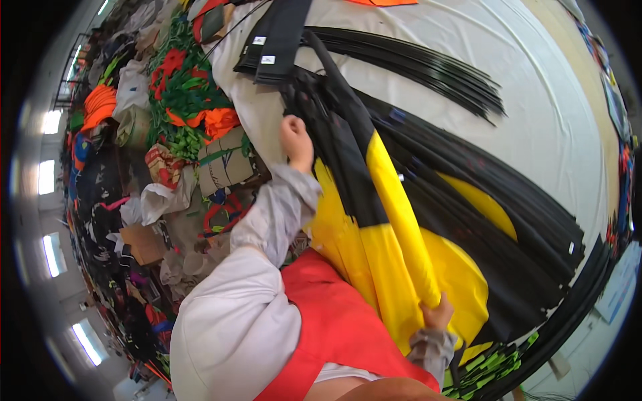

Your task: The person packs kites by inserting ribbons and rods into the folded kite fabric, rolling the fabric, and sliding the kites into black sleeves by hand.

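Note:
A long black-and-yellow fabric piece (400, 230) lies folded lengthwise across the table, over more yellow fabric (348, 250). My right hand (438, 312) is closed on the yellow end of that piece, close to my body. Farther off and to the left, my left hand (297, 139) is curled closed beside the left edge of the black fabric (331, 134). Whatever its fingers may hold is hidden. Below the folded piece, a large stack of black fabric panels (468, 207) spreads to the right, with yellow parts showing.
A bundle of thin black strips (414, 63) lies on the white table cover (535, 80). Wide black bands with white labels (281, 47) cross the far left corner. Heaps of coloured cloth scraps (187, 87) and a brown carton (142, 244) crowd the left. Green-and-black pieces (495, 366) sit near right.

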`<state>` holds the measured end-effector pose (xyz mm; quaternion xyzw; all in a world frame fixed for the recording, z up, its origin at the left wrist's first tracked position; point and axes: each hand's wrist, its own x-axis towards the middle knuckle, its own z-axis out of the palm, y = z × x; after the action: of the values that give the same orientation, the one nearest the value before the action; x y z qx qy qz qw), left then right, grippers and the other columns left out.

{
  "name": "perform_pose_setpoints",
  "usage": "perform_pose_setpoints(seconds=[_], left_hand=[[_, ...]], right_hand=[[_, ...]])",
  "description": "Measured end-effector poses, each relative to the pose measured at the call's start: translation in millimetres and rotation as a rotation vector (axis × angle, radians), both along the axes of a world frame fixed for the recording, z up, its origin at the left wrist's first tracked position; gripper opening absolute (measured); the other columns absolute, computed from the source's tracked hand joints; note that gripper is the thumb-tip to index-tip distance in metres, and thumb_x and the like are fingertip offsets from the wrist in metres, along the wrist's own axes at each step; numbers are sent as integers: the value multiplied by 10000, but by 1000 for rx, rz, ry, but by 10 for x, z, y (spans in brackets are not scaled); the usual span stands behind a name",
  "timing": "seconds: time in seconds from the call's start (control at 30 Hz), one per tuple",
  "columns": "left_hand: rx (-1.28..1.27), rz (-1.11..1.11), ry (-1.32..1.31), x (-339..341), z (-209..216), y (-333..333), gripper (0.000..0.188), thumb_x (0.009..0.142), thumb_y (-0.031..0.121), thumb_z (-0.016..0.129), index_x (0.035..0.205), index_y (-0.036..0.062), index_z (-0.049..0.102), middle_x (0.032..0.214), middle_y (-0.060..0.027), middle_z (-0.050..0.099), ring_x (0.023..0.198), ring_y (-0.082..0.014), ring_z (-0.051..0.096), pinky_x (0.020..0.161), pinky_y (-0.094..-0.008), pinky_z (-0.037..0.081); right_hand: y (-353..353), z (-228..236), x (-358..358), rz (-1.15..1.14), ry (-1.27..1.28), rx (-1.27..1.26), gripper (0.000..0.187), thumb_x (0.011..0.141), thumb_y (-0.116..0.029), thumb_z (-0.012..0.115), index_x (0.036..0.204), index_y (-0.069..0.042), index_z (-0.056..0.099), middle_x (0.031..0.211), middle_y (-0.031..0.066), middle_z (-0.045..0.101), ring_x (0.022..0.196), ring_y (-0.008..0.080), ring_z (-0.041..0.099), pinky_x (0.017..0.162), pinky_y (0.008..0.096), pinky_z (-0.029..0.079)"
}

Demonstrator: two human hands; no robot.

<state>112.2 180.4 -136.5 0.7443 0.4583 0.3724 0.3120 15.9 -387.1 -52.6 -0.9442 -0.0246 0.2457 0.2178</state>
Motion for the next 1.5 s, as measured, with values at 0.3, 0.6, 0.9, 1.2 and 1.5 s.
perform_pose_setpoints(seconds=[0.3,0.6,0.9,1.2,1.5], left_hand=[[-418,538,379,672,-522,2728,502,771,192,770,1183,-28,587,1127,-263,650,999,-441,635,903,-477,503],[-709,-105,-585,945,94,3046,499,830,-78,543,1316,31,575,931,-99,661,837,-227,659,701,-313,544],[177,-59,-166,896,677,1746,236,888,135,634,1100,35,668,1025,-200,690,932,-382,660,830,-411,502],[-55,-518,58,-116,776,-334,618,917,71,495,1506,132,318,965,-325,653,830,-511,626,725,-553,487],[-1504,-679,-552,-1442,1079,-2000,603,909,225,618,1463,115,407,901,-161,702,742,-328,669,750,-425,545]], right_hand=[[956,297,-171,-105,188,-26,457,585,-242,854,946,-38,664,783,202,695,767,358,711,686,405,550],[553,633,-532,8,167,-61,491,569,-296,857,951,-44,678,777,200,700,740,355,711,669,410,565],[87,917,-1212,-58,110,-70,506,552,-292,860,961,-47,689,747,190,697,690,334,705,632,418,548],[1215,1293,-688,-128,554,331,750,606,-267,825,1254,26,585,1201,187,653,1119,319,605,942,403,481],[1957,579,-44,-82,450,652,542,648,-264,817,1085,23,673,995,175,704,925,323,670,822,373,522]])
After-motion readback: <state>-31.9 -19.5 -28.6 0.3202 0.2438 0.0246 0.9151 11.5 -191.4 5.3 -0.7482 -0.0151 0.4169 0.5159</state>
